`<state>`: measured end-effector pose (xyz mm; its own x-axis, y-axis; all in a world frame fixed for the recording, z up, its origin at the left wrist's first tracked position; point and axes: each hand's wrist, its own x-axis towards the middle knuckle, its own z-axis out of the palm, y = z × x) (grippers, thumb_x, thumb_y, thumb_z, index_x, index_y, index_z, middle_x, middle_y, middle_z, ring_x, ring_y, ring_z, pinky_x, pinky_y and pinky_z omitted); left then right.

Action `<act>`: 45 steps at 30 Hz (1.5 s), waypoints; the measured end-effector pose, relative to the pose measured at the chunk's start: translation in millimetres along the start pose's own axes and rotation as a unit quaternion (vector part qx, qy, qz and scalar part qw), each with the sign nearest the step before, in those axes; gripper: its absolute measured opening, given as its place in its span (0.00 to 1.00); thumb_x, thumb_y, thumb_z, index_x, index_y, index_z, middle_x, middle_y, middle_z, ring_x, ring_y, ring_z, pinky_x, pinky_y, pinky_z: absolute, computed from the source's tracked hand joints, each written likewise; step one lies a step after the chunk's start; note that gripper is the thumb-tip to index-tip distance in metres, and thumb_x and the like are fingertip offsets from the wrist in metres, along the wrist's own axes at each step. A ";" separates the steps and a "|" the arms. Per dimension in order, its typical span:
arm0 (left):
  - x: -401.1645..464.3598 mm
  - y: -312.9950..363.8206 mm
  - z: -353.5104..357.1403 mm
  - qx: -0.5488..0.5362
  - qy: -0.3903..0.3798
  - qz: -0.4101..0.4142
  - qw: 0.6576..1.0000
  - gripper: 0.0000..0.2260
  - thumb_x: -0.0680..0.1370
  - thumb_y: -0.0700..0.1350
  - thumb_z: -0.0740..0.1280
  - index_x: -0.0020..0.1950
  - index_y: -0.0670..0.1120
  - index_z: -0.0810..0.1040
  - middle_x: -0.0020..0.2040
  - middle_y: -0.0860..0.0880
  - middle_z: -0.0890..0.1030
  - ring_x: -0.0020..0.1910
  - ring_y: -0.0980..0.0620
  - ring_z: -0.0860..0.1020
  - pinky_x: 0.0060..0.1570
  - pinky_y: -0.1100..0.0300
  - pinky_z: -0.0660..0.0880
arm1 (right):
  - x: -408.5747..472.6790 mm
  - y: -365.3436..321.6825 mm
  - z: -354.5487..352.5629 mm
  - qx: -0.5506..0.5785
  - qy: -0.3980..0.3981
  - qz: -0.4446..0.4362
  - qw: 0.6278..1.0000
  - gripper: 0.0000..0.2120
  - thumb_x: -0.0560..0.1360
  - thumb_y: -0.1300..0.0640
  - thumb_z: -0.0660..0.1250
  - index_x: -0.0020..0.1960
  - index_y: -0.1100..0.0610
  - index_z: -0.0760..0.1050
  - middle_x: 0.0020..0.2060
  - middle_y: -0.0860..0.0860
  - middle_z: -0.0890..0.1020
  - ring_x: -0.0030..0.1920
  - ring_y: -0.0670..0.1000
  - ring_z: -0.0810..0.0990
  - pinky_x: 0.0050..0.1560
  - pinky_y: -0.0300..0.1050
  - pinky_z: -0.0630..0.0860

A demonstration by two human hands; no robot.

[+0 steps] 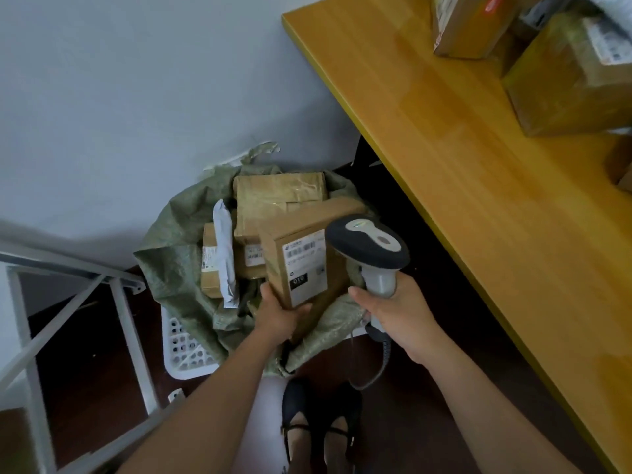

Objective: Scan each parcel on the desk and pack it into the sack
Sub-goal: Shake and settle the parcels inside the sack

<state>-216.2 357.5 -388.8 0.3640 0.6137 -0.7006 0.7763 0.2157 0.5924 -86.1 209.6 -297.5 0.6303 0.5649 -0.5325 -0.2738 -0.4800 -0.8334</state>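
My left hand (278, 314) grips the near corner of a brown cardboard parcel (301, 258) with a white label, holding it over the open green woven sack (171, 265) on the floor. Inside the sack lie a large taped brown parcel (277, 200), a small box (210, 265) and a grey mailer bag (224, 254). My right hand (400, 316) holds a handheld barcode scanner (367, 246) by its grip, the dark head just right of the held parcel's label. More cardboard parcels (561, 77) sit on the yellow wooden desk (461, 159) at the upper right.
The sack sits in a white perforated plastic basket (184, 347) against a pale wall. A white metal frame (68, 302) stands at the left. The scanner's coiled cable (379, 364) hangs below my right hand. My feet in dark shoes (321, 422) stand on the dark floor.
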 end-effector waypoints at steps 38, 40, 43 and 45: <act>135.3 12.1 -210.6 -0.291 0.261 -0.063 0.918 0.02 0.80 0.38 0.63 0.49 0.43 0.70 0.43 0.48 0.75 0.41 0.52 0.76 0.44 0.56 0.77 | 81.7 -6.0 75.6 -0.074 0.193 -0.093 0.974 0.08 0.75 0.58 0.72 0.52 0.59 0.78 0.42 0.48 0.82 0.39 0.37 0.79 0.39 0.29 0.75; 123.5 41.8 -230.5 -0.260 0.267 -0.005 0.928 0.02 0.77 0.39 0.64 0.45 0.44 0.72 0.41 0.45 0.75 0.38 0.48 0.75 0.42 0.54 0.75 | 77.2 -34.4 76.3 -0.072 0.192 -0.120 0.972 0.07 0.75 0.59 0.72 0.52 0.57 0.78 0.42 0.44 0.81 0.40 0.35 0.79 0.40 0.26 0.73; 97.2 90.7 -252.9 -0.193 0.317 0.109 0.922 0.15 0.76 0.39 0.60 0.31 0.48 0.61 0.30 0.49 0.64 0.30 0.53 0.61 0.32 0.59 0.61 | 69.2 -78.3 71.5 -0.062 0.204 -0.152 0.965 0.06 0.76 0.59 0.71 0.53 0.56 0.76 0.41 0.42 0.79 0.38 0.30 0.76 0.37 0.22 0.69; 76.3 113.7 -263.7 -0.144 0.384 0.146 0.900 0.17 0.79 0.37 0.57 0.31 0.48 0.60 0.30 0.51 0.62 0.29 0.56 0.59 0.27 0.66 0.59 | 61.8 -101.3 66.7 -0.036 0.208 -0.166 0.963 0.05 0.77 0.61 0.69 0.52 0.57 0.76 0.39 0.45 0.78 0.35 0.32 0.76 0.34 0.24 0.70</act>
<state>-235.9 629.1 -269.9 -0.0190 0.9965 -0.0816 0.5000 0.0802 0.8623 -67.8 337.9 -255.9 0.9153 0.3845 -0.1202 0.0347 -0.3726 -0.9274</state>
